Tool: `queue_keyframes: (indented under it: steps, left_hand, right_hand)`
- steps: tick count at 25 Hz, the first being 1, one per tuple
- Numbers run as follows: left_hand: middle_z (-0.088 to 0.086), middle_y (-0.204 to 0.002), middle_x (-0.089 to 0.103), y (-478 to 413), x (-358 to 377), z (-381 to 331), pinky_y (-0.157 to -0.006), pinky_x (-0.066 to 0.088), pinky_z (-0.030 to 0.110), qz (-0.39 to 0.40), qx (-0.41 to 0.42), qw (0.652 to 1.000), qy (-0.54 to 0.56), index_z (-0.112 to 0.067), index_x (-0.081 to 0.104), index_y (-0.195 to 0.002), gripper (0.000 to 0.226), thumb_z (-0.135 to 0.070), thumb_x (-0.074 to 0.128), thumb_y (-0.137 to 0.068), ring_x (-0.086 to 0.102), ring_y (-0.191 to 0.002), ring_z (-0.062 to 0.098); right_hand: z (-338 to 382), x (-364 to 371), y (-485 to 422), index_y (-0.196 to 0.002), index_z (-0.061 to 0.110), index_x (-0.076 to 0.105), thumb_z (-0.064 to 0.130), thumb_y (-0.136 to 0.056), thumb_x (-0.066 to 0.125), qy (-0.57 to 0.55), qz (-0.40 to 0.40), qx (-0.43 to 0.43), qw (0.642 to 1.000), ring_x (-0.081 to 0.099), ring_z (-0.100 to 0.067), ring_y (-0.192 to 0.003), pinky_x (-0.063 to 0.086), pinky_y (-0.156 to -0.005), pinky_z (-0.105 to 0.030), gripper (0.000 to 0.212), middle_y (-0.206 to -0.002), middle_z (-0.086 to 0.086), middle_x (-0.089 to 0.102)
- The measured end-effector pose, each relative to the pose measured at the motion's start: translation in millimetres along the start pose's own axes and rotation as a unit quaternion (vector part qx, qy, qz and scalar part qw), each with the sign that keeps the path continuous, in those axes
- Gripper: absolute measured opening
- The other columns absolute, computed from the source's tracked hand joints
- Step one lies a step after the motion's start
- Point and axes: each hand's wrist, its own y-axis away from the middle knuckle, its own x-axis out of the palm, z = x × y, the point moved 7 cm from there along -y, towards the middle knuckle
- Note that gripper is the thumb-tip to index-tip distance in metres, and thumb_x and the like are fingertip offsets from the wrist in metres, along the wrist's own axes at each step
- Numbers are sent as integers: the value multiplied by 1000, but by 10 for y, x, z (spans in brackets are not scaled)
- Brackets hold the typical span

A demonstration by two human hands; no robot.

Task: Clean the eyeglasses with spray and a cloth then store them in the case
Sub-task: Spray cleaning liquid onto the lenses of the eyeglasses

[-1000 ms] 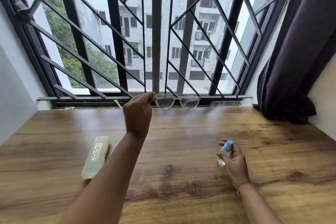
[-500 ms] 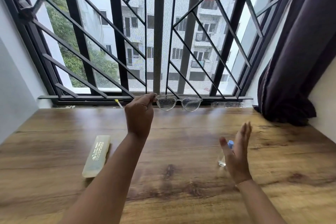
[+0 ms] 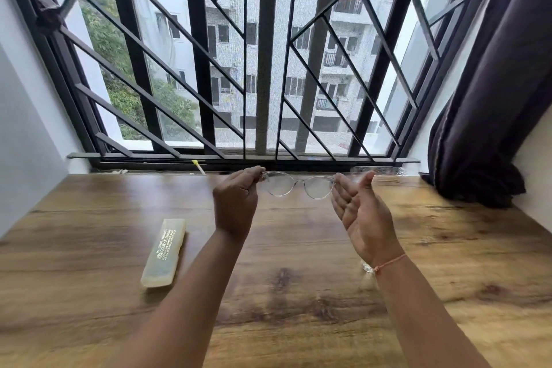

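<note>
While the left grip (image 3: 236, 203) pinched the glasses (image 3: 297, 185) over the tabletop (image 3: 89, 233), the right grip (image 3: 363, 215) stood open beside them; case (image 3: 164, 251) lay flat at left

A single wide-angle view looks from head height, forward and down, close behind the left hand (image 3: 236, 203) and right hand (image 3: 361, 215), with both forearms running in from the bottom edge. Beyond the hands it faces the barred window (image 3: 265, 69). Beneath them lies the wooden table (image 3: 283, 248), its edges seemingly bowed by the lens.
</note>
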Motion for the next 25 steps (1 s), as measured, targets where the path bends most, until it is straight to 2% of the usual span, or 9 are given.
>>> queue_keyframes:
  steps: [3, 6, 8, 10, 12, 14, 19, 23, 25]
  left_hand:
    - [10, -80, 74, 190, 46, 139, -81, 39, -2, 10, -17, 1000, 20, -2, 75, -80, 14, 4, 69, -69, 60, -85, 1]
    - [13, -82, 73, 446, 115, 273, -82, 40, -1, 35, -38, 998, 35, -1, 74, -81, 19, 10, 67, -67, 57, -90, -3]
    - [14, -83, 73, 613, 143, 356, -82, 42, 1, 51, -57, 996, 50, 1, 74, -82, 20, 10, 65, -67, 58, -90, -3]
    - [13, -87, 72, 762, 155, 452, -82, 46, 6, 65, -83, 992, 66, 0, 74, -85, 21, 9, 64, -68, 62, -90, 3]
    - [11, -90, 71, 902, 165, 541, -82, 51, 12, 81, -106, 988, 75, 0, 73, -88, 23, 9, 64, -69, 64, -90, 8]
    - [14, -91, 72, 1036, 163, 598, -82, 51, 13, 95, -125, 985, 75, 1, 73, -89, 23, 9, 65, -68, 64, -92, 9]
    - [16, -94, 71, 1256, 162, 689, -83, 47, 7, 120, -151, 978, 78, 2, 72, -89, 24, 10, 68, -66, 57, -94, -12]
    - [18, -96, 70, 1427, 145, 716, -83, 43, 1, 143, -170, 973, 59, 3, 72, -90, 27, 16, 69, -67, 57, -95, -4]
    - [17, -98, 70, 1478, 127, 705, -83, 43, 1, 148, -173, 973, 43, 1, 72, -91, 25, 11, 67, -69, 58, -96, -1]
  right_hand:
    - [-219, -110, -4, -136, -5, 35, 78, -36, 70, -28, -15, 22, 999, 40, -18, -131, 35, -106, -26, 134, -137, -8, 45]
    - [-517, -251, 13, -134, -6, 37, 51, -82, 45, -76, -28, 57, 995, 42, -21, -129, 35, -104, -28, 78, -142, -16, 42]
    - [-710, -349, 57, -133, -5, 39, 36, -94, 33, -91, -44, 79, 992, 48, -19, -123, 37, -104, -27, 57, -140, -17, 45]
    - [-857, -413, 84, -127, -4, 47, 39, -89, 47, -108, -44, 82, 990, 57, -12, -110, 46, -97, -21, 57, -128, -12, 58]
    - [-980, -456, 126, -112, 2, 59, 52, -58, 78, -109, -47, 82, 989, 65, -7, -99, 48, -89, -19, 76, -106, -2, 71]
    - [-1118, -507, 176, -102, 6, 63, 55, -33, 88, -114, -52, 81, 989, 67, -5, -96, 50, -88, -18, 88, -98, 2, 74]
    - [-1290, -581, 255, -100, 4, 65, 50, -35, 89, -131, -55, 81, 987, 66, -9, -100, 51, -88, -20, 83, -103, -1, 73]
    - [-1383, -611, 343, -104, 6, 63, 55, -39, 87, -113, -61, 91, 988, 64, -7, -103, 50, -89, -20, 85, -105, 2, 72]
    - [-1414, -599, 382, -106, 6, 62, 55, -48, 83, -103, -68, 103, 987, 64, -7, -104, 52, -87, -19, 79, -108, 1, 71]
